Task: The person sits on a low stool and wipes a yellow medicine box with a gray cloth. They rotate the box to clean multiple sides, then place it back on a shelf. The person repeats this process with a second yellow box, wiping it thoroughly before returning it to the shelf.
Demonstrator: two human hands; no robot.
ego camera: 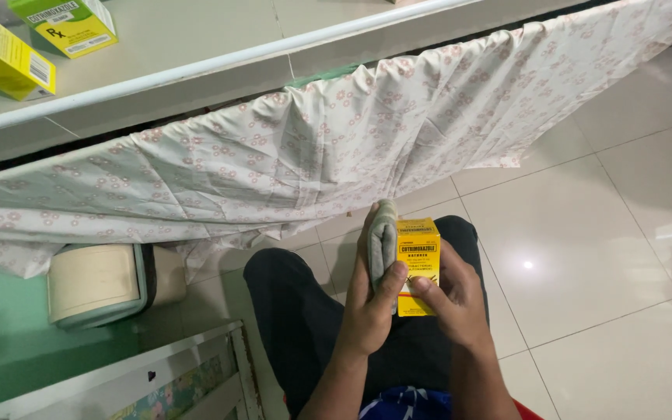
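Boxes sit at the far left on the pale counter (196, 35): a yellow box (5, 54) at the edge of view and a green and yellow box (68, 23) just beside it, the two apart. Below the counter's white rail hangs a flowered cloth (274, 155), draped across most of the view and sagging toward the tiled floor (600, 257). Under its left part stands a cream container with a green rim (99, 281), tipped on its side, next to a green surface.

Near the middle, over the person's dark-trousered lap, the left hand (367, 307) is closed around a folded grey cloth (383, 241), fingers wrapped behind it and the thumb pressed across onto the small yellow box (418, 264). That box stands upright, touching the grey cloth on its left side. The right hand (456, 303) grips the box from the right, thumb on its lower front and fingers curled behind. Both hands hold the box together above the knees.
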